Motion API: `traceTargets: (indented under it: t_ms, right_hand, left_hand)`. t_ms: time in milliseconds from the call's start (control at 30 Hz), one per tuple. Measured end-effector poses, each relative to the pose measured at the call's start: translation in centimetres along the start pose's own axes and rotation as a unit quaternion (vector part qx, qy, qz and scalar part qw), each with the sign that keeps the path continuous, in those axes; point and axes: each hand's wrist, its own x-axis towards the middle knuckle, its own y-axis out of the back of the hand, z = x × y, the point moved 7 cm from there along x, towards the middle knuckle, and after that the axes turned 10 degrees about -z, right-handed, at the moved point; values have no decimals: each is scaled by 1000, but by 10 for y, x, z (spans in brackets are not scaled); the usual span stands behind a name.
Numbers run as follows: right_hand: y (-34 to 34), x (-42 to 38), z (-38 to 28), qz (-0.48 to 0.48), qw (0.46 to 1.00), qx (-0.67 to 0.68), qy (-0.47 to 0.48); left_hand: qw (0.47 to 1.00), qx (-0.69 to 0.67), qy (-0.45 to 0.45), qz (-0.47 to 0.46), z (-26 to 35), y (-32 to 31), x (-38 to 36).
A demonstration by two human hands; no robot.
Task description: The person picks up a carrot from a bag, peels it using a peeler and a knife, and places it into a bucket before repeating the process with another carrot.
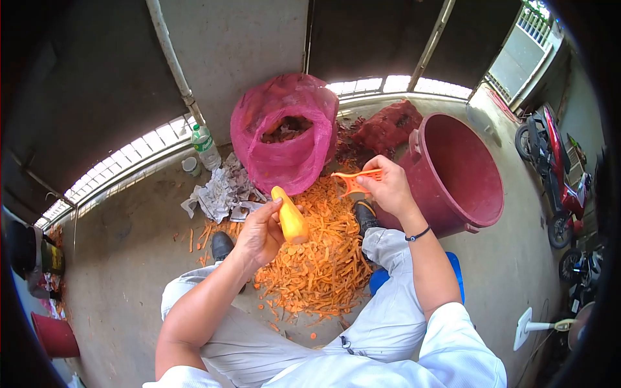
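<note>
My left hand [260, 233] is closed around a peeled yellow-orange carrot [293, 223], its narrow end pointing away from me and its thick end towards me. To the right and a little farther off, my right hand [388, 187] grips an orange peeler [351, 183] by its handle. The peeler's head points left and stands apart from the carrot. Beneath both hands, between my feet, lies a large heap of orange peelings [317, 271]. Part of the carrot is hidden by my left fingers.
A pink mesh sack [278, 169], its mouth open, stands beyond the heap. Right of it are a red mesh sack [391, 126] and a big maroon tub [430, 194]. Crumpled paper [226, 192] and a green-labelled bottle [206, 149] sit to the left. Motorbikes [553, 168] line the far right.
</note>
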Motion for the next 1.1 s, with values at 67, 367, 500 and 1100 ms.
traceTargets:
  t_ms: [67,367,500,1100]
  right_hand:
    - [-4,3,4,-5,997,68,-20]
    - [28,-14,-28,68,983,155,66]
    - [69,-63,-41,130,976,146,97]
    - [93,-391,228,386,862,225,-240]
  left_hand:
    - [1000,-10,-4,23,3,9,1]
    - [999,-24,20,36,10,13,-1]
    - [1000,-5,15,18,17,0,-4]
    - [999,28,20,-34,8,-24,-14]
